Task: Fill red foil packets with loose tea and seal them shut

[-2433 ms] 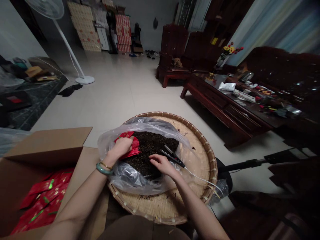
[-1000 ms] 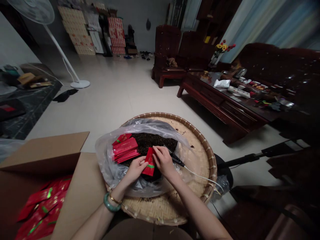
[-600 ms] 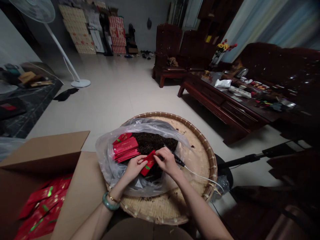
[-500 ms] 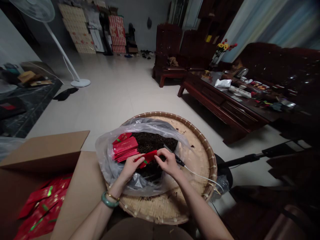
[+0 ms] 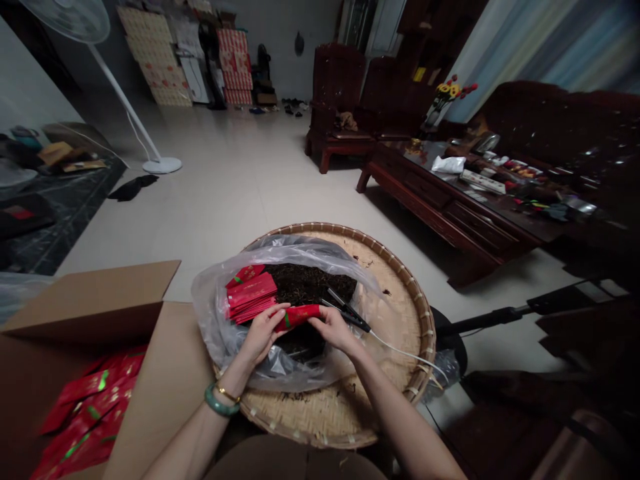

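My left hand (image 5: 261,331) and my right hand (image 5: 331,328) both pinch a small red packet (image 5: 301,315), held level between them over a heap of dark loose tea (image 5: 310,285). The tea lies in a clear plastic bag (image 5: 231,343) on a round woven bamboo tray (image 5: 400,313). A stack of flat red packets (image 5: 249,295) rests on the tea just left of my left hand. A dark clamp-like tool (image 5: 347,312) with a white cord lies on the tea beside my right hand.
An open cardboard box (image 5: 90,313) at the left holds several red packets (image 5: 85,413). A dark wooden coffee table (image 5: 450,207) with clutter stands at the right, chairs beyond it. A white standing fan (image 5: 150,153) is at the back left on the tiled floor.
My left hand left the stack of packets and came to the middle. Both hands took up one red packet and turned it from upright to level.
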{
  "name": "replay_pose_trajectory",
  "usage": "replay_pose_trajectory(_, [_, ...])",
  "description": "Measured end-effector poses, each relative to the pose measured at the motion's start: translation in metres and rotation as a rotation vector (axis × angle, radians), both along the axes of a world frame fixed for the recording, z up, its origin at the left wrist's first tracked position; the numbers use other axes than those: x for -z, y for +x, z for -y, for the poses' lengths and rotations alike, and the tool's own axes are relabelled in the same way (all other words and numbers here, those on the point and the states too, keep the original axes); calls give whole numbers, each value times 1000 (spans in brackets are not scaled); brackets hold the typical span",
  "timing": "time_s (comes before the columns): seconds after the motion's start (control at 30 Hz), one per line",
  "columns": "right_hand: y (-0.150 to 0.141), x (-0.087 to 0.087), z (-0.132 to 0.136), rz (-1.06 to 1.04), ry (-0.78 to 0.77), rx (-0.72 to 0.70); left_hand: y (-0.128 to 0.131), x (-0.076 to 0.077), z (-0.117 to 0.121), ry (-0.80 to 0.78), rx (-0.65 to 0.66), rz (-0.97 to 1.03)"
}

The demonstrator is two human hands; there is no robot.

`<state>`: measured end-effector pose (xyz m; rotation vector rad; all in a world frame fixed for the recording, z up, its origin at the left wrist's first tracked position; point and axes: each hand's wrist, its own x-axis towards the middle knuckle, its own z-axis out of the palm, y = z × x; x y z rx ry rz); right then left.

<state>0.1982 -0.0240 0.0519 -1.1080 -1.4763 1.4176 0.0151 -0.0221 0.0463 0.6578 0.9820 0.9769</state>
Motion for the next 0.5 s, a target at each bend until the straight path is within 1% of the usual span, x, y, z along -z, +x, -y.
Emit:
replay_pose_trajectory(0.07, [-2,0,1,-36,-20,-17,0,1,-1,11,-26,-6])
replay_pose_trajectory(0.17, [-5,2,2,-116,-182,-98,1,5,0,32,-8,-7])
replay_pose_trajectory(0.27, [-4,6,0,-177,-319,-109,2,4,1,27,-4,2])
replay_pose_trajectory(0.37, [-1,7,0,-229,-365,-85,1,1,1,18,-41,-8])
replay_pose_trajectory(0.5, [-1,7,2,-300,-390,-109,-1,-1,2,33,-77,-28])
